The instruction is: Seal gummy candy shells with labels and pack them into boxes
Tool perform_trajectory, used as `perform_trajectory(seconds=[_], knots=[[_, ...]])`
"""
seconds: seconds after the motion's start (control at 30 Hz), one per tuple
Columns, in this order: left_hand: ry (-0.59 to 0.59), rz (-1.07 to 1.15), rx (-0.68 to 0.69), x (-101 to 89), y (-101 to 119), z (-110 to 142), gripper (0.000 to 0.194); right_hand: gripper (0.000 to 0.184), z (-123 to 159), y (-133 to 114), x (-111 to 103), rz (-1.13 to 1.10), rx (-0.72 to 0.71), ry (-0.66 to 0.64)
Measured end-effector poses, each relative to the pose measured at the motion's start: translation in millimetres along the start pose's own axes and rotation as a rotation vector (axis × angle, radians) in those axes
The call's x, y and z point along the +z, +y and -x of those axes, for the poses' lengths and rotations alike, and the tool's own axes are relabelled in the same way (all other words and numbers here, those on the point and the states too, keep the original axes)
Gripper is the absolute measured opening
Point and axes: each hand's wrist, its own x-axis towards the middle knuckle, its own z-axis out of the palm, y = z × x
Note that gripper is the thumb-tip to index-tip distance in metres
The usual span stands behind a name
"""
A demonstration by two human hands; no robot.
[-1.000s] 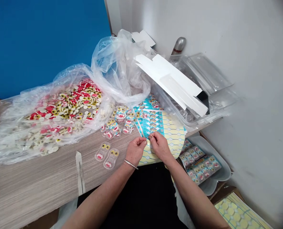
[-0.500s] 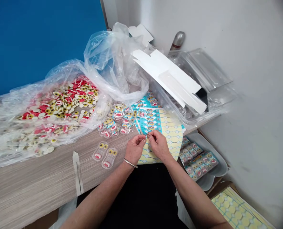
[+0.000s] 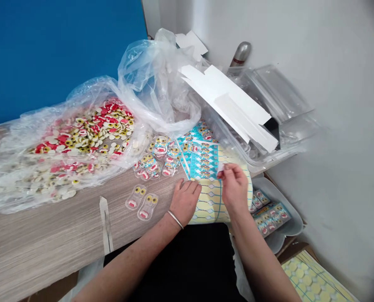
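My left hand (image 3: 185, 202) lies over the near left edge of a yellow backing sheet (image 3: 209, 197), fingers stretched out and holding nothing. Between the thumb and fingers of my right hand (image 3: 236, 189) is a small sticker (image 3: 220, 168), pale and partly hidden. It hovers at the right end of a sheet of blue printed stickers (image 3: 205, 159), which lies on the yellow one. Left of my left hand, two clear plastic blister packs (image 3: 148, 206) with yellow eyes and red mouths rest on the wooden table (image 3: 64, 235). Behind them is a heap of similar packs (image 3: 153, 163) bearing blue stickers.
A clear bag (image 3: 161, 92) spills loose eye and mouth pieces (image 3: 95, 130) on the left. At the back right stands a clear plastic bin (image 3: 252, 161) with white cards (image 3: 227, 105) on top. Below the table edge, a grey tray (image 3: 295, 220) holds packed strips.
My hands, pinched together before, have come apart. The right one has moved right and up with the small sticker; the left has flattened onto the sheet. The view has shifted slightly.
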Motion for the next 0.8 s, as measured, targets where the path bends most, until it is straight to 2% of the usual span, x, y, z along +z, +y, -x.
perform_trajectory(seconds=[0.07,0.1,0.17,0.23,0.3,0.33,0.4,0.47,0.53,0.6,0.7,0.8], knots=[[0.003,0.214,-0.071,-5.2,1.3,0.0,0.029,0.009,10.9,-18.7,-0.5,0.075,-0.217,0.079],[0.022,0.393,-0.140,-10.8,3.7,1.3,0.026,0.006,18.9,-25.3,1.1,0.150,-0.336,0.065],[0.083,0.866,-0.344,-26.2,10.6,7.2,0.026,0.013,37.6,-29.6,8.3,0.311,-0.557,-0.047],[0.152,1.342,-0.559,-43.2,17.1,17.2,0.040,0.023,57.2,-24.5,19.6,0.440,-0.713,-0.187],[0.215,1.629,-0.708,-58.3,17.7,29.2,0.043,0.028,74.6,-17.3,32.1,0.526,-0.784,-0.292],[0.258,1.683,-0.768,-64.9,14.2,35.4,0.041,0.027,81.6,-15.4,37.8,0.550,-0.794,-0.360],[0.348,1.660,-0.863,-78.0,-1.5,48.0,0.040,0.028,90.5,-16.6,46.9,0.549,-0.768,-0.549],[0.352,1.534,-0.905,-93.0,-25.9,61.0,0.041,0.032,91.4,-22.6,52.8,0.492,-0.702,-0.670],[0.224,1.355,-0.867,-109.8,-52.4,74.1,0.042,0.034,85.6,-28.0,58.2,0.446,-0.607,-0.609],[0.073,1.187,-0.774,-125.2,-74.4,85.6,0.042,0.036,78.3,-29.1,65.6,0.430,-0.495,-0.541],[-0.071,0.968,-0.652,-137.7,-92.7,97.5,0.040,0.040,76.8,-21.5,81.2,0.363,-0.268,-0.697],[-0.124,0.773,-0.630,-136.7,-96.2,103.3,0.035,0.021,90.8,-10.0,94.9,0.282,0.002,-0.788]])
